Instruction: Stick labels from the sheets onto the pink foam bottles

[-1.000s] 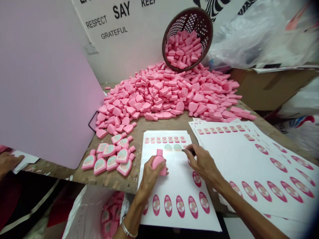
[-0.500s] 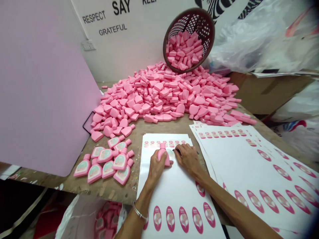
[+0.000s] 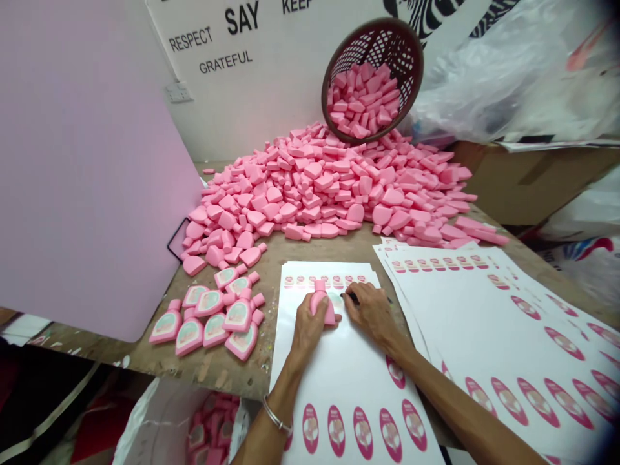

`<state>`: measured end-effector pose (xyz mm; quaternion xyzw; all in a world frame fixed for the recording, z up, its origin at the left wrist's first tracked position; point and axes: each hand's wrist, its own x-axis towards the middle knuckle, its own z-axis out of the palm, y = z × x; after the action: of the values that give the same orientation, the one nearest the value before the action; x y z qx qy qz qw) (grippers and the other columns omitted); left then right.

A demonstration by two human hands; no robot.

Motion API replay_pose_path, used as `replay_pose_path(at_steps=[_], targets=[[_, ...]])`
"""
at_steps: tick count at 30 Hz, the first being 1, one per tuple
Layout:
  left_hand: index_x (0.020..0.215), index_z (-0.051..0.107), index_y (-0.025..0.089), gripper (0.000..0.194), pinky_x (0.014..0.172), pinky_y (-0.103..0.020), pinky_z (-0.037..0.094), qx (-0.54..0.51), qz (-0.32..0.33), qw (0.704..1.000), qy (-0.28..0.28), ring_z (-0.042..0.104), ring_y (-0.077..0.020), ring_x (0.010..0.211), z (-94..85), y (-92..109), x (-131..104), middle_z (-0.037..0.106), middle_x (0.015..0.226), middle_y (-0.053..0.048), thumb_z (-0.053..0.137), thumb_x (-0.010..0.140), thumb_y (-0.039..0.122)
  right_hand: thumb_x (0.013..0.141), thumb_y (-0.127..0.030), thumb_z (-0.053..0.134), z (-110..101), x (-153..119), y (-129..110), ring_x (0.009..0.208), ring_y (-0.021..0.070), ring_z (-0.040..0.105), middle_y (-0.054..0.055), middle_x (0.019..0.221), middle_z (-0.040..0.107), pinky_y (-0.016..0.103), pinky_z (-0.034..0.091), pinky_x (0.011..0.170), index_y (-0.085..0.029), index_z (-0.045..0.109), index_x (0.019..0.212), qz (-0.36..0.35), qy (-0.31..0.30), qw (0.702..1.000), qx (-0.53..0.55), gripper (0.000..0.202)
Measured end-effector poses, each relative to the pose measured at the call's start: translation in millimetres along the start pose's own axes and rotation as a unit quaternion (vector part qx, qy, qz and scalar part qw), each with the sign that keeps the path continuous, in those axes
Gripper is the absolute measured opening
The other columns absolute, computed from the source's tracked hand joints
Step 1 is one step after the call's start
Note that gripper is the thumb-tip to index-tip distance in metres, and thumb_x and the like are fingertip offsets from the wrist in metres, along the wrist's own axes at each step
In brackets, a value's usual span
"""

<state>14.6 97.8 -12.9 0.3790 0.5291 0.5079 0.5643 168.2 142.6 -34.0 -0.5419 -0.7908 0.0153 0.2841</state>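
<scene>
Moved up the sheet (image 3: 339, 361) since a second ago: both hands, from mid-page to the top row of stickers, then barely shifted in the last half-second. Left hand (image 3: 310, 326) closed round a pink bottle shape (image 3: 321, 300), neck pointing to the top of the frame, pressed onto the sheet at centre. Right hand (image 3: 371, 313) just beside it, fingers pinched on a thin dark tool (image 3: 352, 298) at a sticker's edge. Probably foam or soft plastic, so light, slightly yielding, matte and not slippery; best held across the flat body, not by the narrow neck. To the left, a cluster of labelled pieces (image 3: 213, 313) on the bench (image 3: 217, 368). Right of centre, more sheets (image 3: 484, 310) fanned out with oval pink stickers, print too small to read. Above, a big pile (image 3: 329, 187) of unlabelled pieces spilling from a tipped basket (image 3: 409, 58) at top centre. On the wall, upper left: "RESPECT", "SAY", "GRATEFUL", and part of "KEEP". Pink board (image 3: 87, 168) filling the left side.
</scene>
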Motion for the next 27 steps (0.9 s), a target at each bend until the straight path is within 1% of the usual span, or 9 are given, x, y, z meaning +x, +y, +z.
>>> replay_pose_path(at_steps=[6,9,12,19,24,27], targets=[[0.095,0.053,0.014,0.046,0.057,-0.030,0.056,0.000,0.003,1.000,0.001,0.070,-0.0212,0.065,0.1,1.4,-1.0,0.060,0.084,-0.006,0.059,0.077,0.056,0.086,-0.028,0.051,0.3,0.8,3.6,0.077,0.0174,0.056,0.002,0.077,0.064,0.030,0.030,0.070,-0.020,0.055,0.078,-0.004,-0.012,1.000,0.008,0.012],[0.094,0.054,0.014,0.046,0.057,-0.030,0.056,-0.002,0.005,1.000,-0.001,0.069,-0.0206,0.064,-0.8,2.1,-1.4,0.059,0.085,-0.006,0.058,0.077,0.057,0.088,-0.027,0.047,0.2,-0.7,3.6,0.080,0.0189,0.055,0.004,0.079,0.064,0.031,0.029,0.072,-0.019,0.056,0.080,-0.003,-0.008,1.000,0.001,0.014],[0.095,0.055,0.014,0.047,0.058,-0.030,0.055,-0.002,0.005,1.000,-0.004,0.069,-0.0199,0.064,-1.3,3.2,-1.7,0.060,0.086,-0.006,0.058,0.077,0.058,0.089,-0.026,0.046,0.3,-1.2,2.7,0.078,0.0189,0.054,0.005,0.079,0.064,0.031,0.028,0.071,-0.019,0.057,0.080,-0.002,-0.006,1.000,-0.005,0.016],[0.096,0.054,0.014,0.045,0.059,-0.030,0.056,0.001,0.002,1.000,-0.008,0.068,-0.0189,0.064,-0.6,6.1,-2.8,0.059,0.087,-0.006,0.056,0.080,0.056,0.082,-0.031,0.056,2.6,4.2,3.2,0.072,0.0182,0.055,0.003,0.074,0.064,0.030,0.028,0.067,-0.020,0.057,0.076,0.000,-0.008,1.000,0.008,0.013],[0.100,0.056,0.014,0.048,0.058,-0.029,0.055,-0.008,0.005,1.000,-0.010,0.068,-0.0181,0.065,-1.8,5.3,-3.2,0.059,0.090,-0.006,0.054,0.080,0.058,0.083,-0.032,0.055,1.6,3.5,-0.2,0.077,0.0197,0.056,0.004,0.076,0.065,0.033,0.030,0.074,-0.019,0.057,0.076,-0.022,0.010,1.000,0.019,0.015],[0.101,0.056,0.014,0.050,0.059,-0.028,0.055,-0.018,0.005,1.000,-0.011,0.068,-0.0174,0.065,-2.4,4.5,-2.9,0.060,0.092,-0.007,0.055,0.079,0.059,0.084,-0.034,0.055,0.2,2.8,-1.3,0.078,0.0197,0.056,0.005,0.076,0.065,0.034,0.032,0.076,-0.019,0.057,0.077,-0.025,0.024,0.999,0.032,0.016]])
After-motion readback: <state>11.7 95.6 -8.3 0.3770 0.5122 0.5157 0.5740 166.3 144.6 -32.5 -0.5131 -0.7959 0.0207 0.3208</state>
